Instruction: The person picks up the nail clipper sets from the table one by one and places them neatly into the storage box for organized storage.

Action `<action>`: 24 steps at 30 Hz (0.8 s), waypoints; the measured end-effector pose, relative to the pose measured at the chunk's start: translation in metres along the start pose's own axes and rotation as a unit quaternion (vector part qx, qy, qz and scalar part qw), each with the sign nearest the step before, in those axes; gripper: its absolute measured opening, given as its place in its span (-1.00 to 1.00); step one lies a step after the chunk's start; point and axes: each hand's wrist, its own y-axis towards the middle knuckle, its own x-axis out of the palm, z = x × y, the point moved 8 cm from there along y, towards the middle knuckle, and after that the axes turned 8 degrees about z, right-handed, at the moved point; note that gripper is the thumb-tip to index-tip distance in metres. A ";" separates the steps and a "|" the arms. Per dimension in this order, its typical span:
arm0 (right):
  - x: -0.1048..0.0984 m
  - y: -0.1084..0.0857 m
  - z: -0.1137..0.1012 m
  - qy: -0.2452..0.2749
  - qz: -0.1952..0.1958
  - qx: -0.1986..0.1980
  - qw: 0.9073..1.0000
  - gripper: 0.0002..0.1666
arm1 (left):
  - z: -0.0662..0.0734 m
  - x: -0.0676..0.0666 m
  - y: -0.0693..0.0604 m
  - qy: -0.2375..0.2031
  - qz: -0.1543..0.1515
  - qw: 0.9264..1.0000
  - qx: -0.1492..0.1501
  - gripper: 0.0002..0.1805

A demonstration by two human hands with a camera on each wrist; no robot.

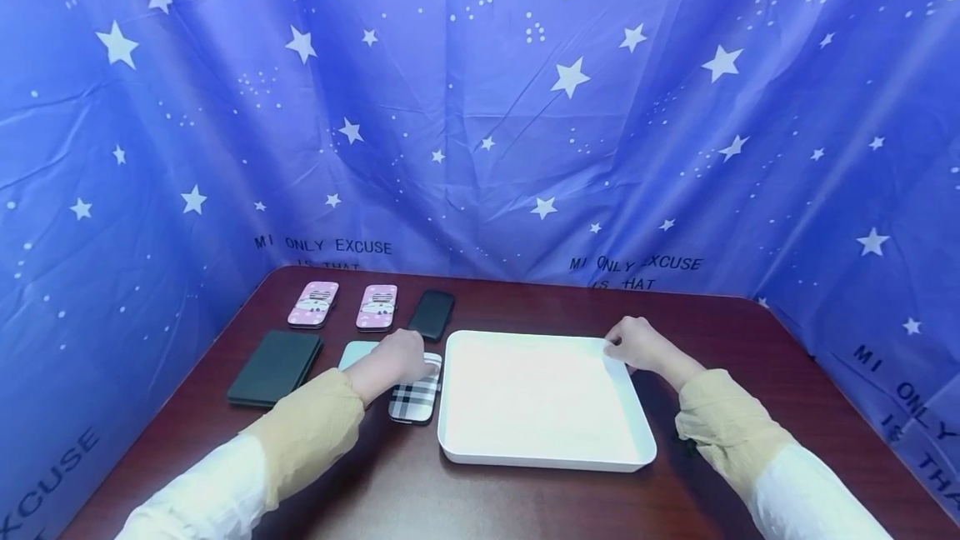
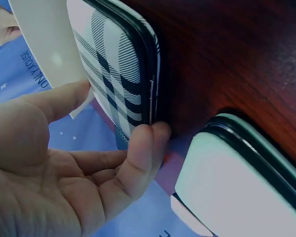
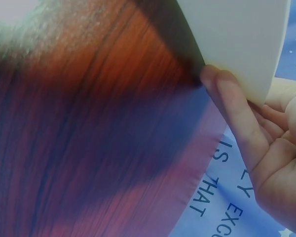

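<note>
My left hand (image 1: 401,356) holds a black-and-white plaid case (image 1: 414,400) by its far end. In the left wrist view the thumb lies on one side of the case (image 2: 111,64) and the fingers on the other. Partly hidden behind that hand is a pale mint case (image 1: 354,351); its rounded edge shows close by in the left wrist view. On the right, my right hand (image 1: 637,344) grips the far right corner of a white rectangular tray (image 1: 543,398), fingers against the outside of its wall (image 3: 237,49).
Two pink patterned cases (image 1: 313,304) lie at the table's back left, beside a small black case (image 1: 432,315). A larger dark green flat case (image 1: 275,367) lies nearer the left edge. Blue star-printed cloth (image 1: 465,107) hangs around the dark red-brown table (image 1: 420,498).
</note>
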 end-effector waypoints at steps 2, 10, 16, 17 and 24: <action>-0.001 -0.001 -0.002 -0.004 0.003 -0.001 1.000 -0.80 | 0.000 0.000 0.002 0.001 0.001 1.000 0.004 -0.34; 0.000 0.000 -0.001 -0.015 0.004 0.003 1.000 -0.77 | -0.007 0.002 0.009 -0.029 0.002 0.999 -0.021 -0.24; 0.000 0.001 -0.002 -0.025 0.005 0.006 1.000 -0.72 | -0.017 0.007 0.012 -0.072 -0.008 0.995 -0.067 -0.27; 0.000 0.001 -0.002 -0.026 0.005 0.006 1.000 -0.71 | -0.018 0.008 0.012 -0.078 -0.009 0.994 -0.070 -0.29; 0.000 0.001 -0.003 -0.029 0.005 0.004 1.000 -0.57 | -0.025 0.006 0.012 -0.148 -0.012 0.986 -0.075 -0.35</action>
